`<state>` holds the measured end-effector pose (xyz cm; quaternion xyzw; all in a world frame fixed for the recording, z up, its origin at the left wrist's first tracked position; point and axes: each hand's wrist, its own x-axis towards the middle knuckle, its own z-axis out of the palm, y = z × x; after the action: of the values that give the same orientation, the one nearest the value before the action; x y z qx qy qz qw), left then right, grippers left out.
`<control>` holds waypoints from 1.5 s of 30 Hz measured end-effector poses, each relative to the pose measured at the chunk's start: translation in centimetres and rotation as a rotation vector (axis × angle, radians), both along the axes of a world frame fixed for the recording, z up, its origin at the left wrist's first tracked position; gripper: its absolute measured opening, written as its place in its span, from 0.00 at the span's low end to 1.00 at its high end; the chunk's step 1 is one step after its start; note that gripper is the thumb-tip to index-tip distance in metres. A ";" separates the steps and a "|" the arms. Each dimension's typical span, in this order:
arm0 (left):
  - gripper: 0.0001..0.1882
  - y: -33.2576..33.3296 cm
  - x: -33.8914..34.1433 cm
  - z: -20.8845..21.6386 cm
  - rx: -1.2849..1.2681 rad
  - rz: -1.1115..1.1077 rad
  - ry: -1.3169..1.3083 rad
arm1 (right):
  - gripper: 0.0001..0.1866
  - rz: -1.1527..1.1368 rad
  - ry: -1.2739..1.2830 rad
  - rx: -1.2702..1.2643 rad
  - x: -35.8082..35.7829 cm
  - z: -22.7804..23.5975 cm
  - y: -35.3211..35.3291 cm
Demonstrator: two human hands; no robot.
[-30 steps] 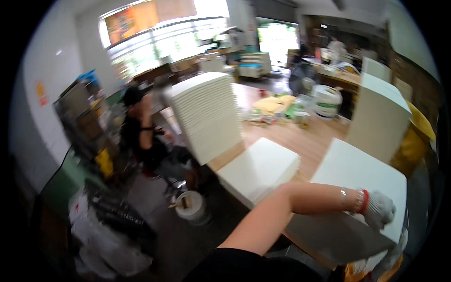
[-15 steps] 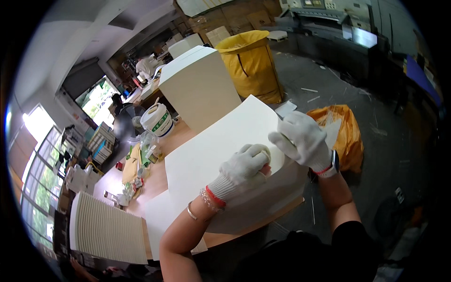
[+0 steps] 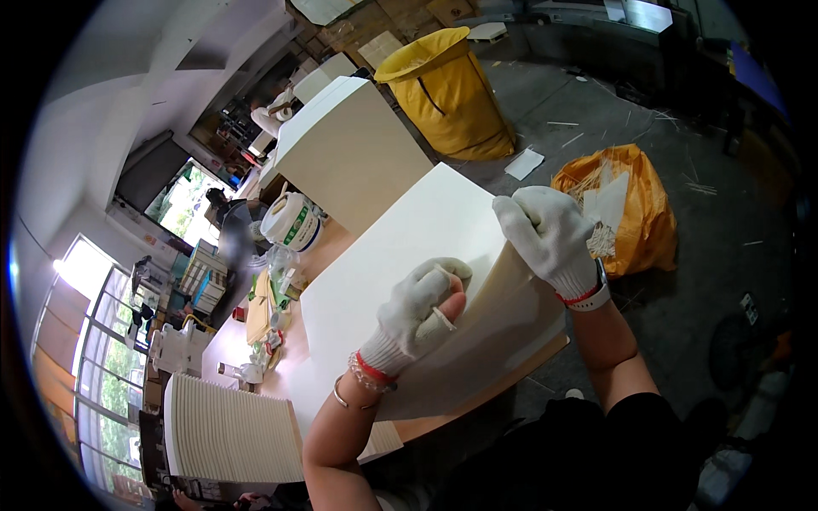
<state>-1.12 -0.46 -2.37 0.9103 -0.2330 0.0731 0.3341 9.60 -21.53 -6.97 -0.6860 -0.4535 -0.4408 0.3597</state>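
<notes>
A tall stack of large white paper sheets (image 3: 383, 255) lies in front of me, its near side in shadow. My right hand (image 3: 550, 234), in a white knit glove, is closed at the stack's right edge, where the sheets bend upward. Over the sheets' near part is my left hand (image 3: 422, 311), gloved too, with fingers curled inward. A bare thumb tip shows at it, and a small pale bit sits by the fingers; what it is I cannot make out.
A ridged stack of cream boards (image 3: 230, 426) stands at the near left. A white bucket (image 3: 291, 221), small items and another tall paper stack (image 3: 354, 153) are on the table (image 3: 223, 349). A yellow bag (image 3: 447, 98) and an orange scrap bag (image 3: 635, 213) stand on the floor.
My view has shifted. My left hand has moved back from the right hand, and its thumb tip shows more. The right hand stays at the paper's edge, which now looks bent further up.
</notes>
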 end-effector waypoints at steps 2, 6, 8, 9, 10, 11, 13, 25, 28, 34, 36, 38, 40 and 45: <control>0.16 -0.3 -0.3 0.1 0.048 0.008 -0.092 | 0.15 0.025 0.014 0.003 0.0 0.2 0.0; 0.20 -0.2 0.0 -0.1 0.077 0.006 -0.082 | 0.13 0.034 0.051 0.007 0.1 0.0 0.0; 0.18 0.1 -0.1 -0.1 0.060 0.001 -0.065 | 0.13 0.024 0.067 -0.009 0.1 -0.2 0.0; 0.19 -0.1 -0.3 0.0 0.040 0.053 -0.044 | 0.13 0.062 0.184 0.024 -0.1 0.0 -0.1; 0.21 -0.5 -0.7 0.2 0.019 0.104 -0.023 | 0.12 0.100 0.301 0.057 -0.3 0.3 -0.2; 0.23 -0.8 -1.0 0.2 -0.002 0.155 -0.001 | 0.12 0.126 0.349 0.087 -0.5 0.5 -0.2; 0.27 0.1 -0.8 -0.8 0.076 0.082 -0.166 | 0.12 0.181 0.370 0.152 -1.0 0.8 0.3; 0.29 0.3 0.1 -1.0 0.087 0.030 -0.199 | 0.10 0.051 0.071 0.058 -0.4 0.1 0.2; 0.30 0.0 0.0 -0.4 0.106 0.024 -0.197 | 0.08 0.143 0.273 0.126 -0.2 -0.1 0.2; 0.27 0.6 0.1 -0.3 0.162 -0.061 -0.140 | 0.07 0.149 0.276 0.150 -0.7 0.4 0.6; 0.26 0.1 0.3 -0.2 0.133 -0.071 -0.157 | 0.07 0.130 0.218 0.123 -0.5 0.1 0.6; 0.25 -0.4 0.1 -0.3 0.128 -0.019 -0.208 | 0.07 0.112 0.245 0.107 -0.4 0.0 0.6; 0.25 -0.1 0.1 -0.4 0.133 -0.001 -0.184 | 0.07 0.038 0.134 0.109 -0.2 -0.3 0.7; 0.23 -0.1 -0.2 -0.1 0.140 0.035 -0.201 | 0.07 0.188 0.352 0.181 -0.9 0.5 0.6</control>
<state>-1.29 -0.60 -2.51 0.9236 -0.2537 0.1533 0.2433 8.71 -20.98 -6.47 -0.6721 -0.4044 -0.3176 0.5329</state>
